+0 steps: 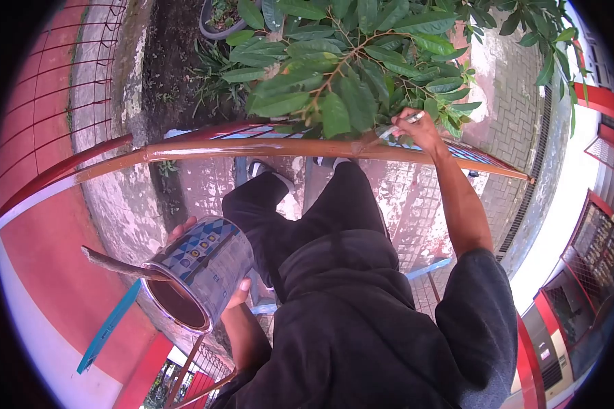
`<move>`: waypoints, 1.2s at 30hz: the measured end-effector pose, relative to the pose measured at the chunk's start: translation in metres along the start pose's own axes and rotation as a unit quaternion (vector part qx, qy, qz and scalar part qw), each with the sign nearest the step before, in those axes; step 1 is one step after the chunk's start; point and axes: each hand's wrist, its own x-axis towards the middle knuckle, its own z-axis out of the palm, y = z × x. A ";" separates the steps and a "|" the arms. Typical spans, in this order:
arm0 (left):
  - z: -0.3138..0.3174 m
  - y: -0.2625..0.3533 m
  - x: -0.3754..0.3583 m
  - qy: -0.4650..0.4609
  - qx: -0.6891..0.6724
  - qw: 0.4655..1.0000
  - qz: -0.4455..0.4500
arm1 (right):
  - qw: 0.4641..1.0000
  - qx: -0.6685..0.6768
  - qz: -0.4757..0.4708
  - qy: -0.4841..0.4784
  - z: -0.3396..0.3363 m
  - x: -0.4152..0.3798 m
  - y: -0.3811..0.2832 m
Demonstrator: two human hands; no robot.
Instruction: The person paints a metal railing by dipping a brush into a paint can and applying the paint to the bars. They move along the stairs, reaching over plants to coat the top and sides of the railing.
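My left hand (pixel 237 294) is wrapped round a paint can (pixel 215 262) with a blue patterned label, tilted so its open mouth shows brown paint inside. A stick (pixel 119 266) rests across the can's rim. My right hand (pixel 416 129) grips the pale handle of a paintbrush (pixel 386 132), whose bristles touch or nearly touch the long brown rail (pixel 252 148). Wet-looking brown paint covers much of the rail, while its far left end is pale.
Leafy branches (pixel 341 75) hang over the rail near my right hand. A teal bar (pixel 109 327) juts out at the lower left. Red wire fencing (pixel 54 75) stands at the left. Paving (pixel 505 116) and a drain grate (pixel 535 157) lie at the right.
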 end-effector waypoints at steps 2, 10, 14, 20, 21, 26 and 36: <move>0.005 0.005 0.001 0.016 0.000 1.000 0.006 | 1.000 0.002 -0.002 -0.004 -0.019 -0.001 0.004; -0.002 0.011 0.000 -0.011 0.015 1.000 -0.005 | 0.952 -0.254 -0.169 -0.030 -0.116 -0.004 0.042; -0.003 0.012 -0.001 -0.016 0.024 1.000 0.010 | 0.970 -0.210 -0.117 0.018 -0.126 -0.017 0.023; 0.001 0.007 -0.004 0.015 0.008 1.000 0.007 | 0.985 -0.152 -0.013 0.081 -0.136 -0.017 0.003; 0.002 0.007 -0.005 0.026 0.005 1.000 0.017 | 0.990 -0.102 -0.022 0.096 -0.129 -0.024 -0.004; -0.011 0.006 -0.005 0.011 0.024 0.999 0.037 | 0.993 0.107 0.001 0.057 -0.075 -0.055 -0.039; -0.046 -0.011 -0.027 0.047 -0.010 0.999 0.014 | 0.939 0.337 -0.049 -0.040 0.116 -0.019 -0.042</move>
